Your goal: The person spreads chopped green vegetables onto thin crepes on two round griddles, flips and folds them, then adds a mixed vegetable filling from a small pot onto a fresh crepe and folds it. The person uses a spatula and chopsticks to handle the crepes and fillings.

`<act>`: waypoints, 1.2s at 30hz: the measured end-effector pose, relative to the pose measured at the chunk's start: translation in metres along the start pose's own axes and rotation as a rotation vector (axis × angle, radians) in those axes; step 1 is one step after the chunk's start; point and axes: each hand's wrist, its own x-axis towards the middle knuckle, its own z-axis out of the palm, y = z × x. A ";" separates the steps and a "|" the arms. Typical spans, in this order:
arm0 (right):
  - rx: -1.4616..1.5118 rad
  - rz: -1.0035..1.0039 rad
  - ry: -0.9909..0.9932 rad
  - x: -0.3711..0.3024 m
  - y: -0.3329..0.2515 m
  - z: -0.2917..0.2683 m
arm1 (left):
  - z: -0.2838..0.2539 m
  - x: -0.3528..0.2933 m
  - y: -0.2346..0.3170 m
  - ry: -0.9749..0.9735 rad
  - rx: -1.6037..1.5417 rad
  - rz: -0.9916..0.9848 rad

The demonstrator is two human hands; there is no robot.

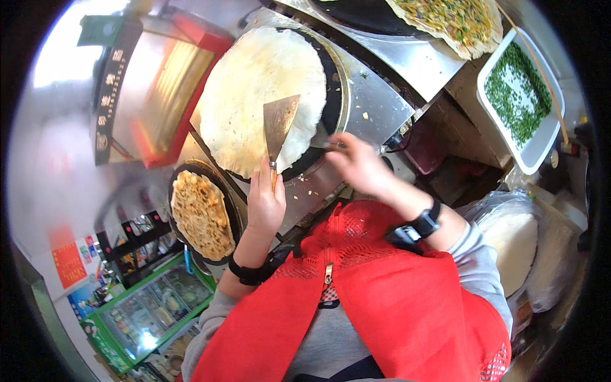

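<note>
A large pale round flatbread [242, 89] lies on a dark round griddle [332, 83], its edge reaching close to the rim. My left hand [266, 202] is closed round the wooden handle of a metal scraper [278, 127], whose broad blade is over the near right part of the flatbread. To the right, my right hand [359, 164] is closed on the dark handle of what looks like a second scraper [322, 136]. Its greyish blade, blurred, meets the flatbread's right edge; how far it goes underneath is hidden.
A browned flatbread [202, 213] sits on a smaller pan at left. Behind that stands a red-framed glass case [191, 95]. Far right, a white tray [534, 162] holds chopped greens. A vegetable-topped flatbread [455, 22] is at the back. Plastic-wrapped pale dough [509, 245] lies right of me.
</note>
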 end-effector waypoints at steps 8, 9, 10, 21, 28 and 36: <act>-0.140 -0.052 -0.227 0.003 -0.080 0.050 | -0.068 0.003 0.005 -0.073 -1.060 -0.708; -0.108 -0.033 -0.249 0.003 -0.084 0.049 | -0.073 0.002 0.005 -0.069 -1.140 -0.706; -0.072 -0.060 -0.211 0.003 -0.087 0.047 | -0.076 0.002 0.004 -0.089 -1.091 -0.706; 0.175 0.271 -0.207 -0.002 -0.010 -0.052 | -0.003 -0.023 0.013 -0.013 -0.030 -0.026; 0.023 -0.066 0.097 -0.019 0.013 -0.098 | -0.001 -0.069 -0.019 -0.064 0.166 -0.227; -0.923 -0.282 -0.179 -0.005 0.006 0.006 | 0.016 -0.080 -0.043 -0.017 0.215 -0.117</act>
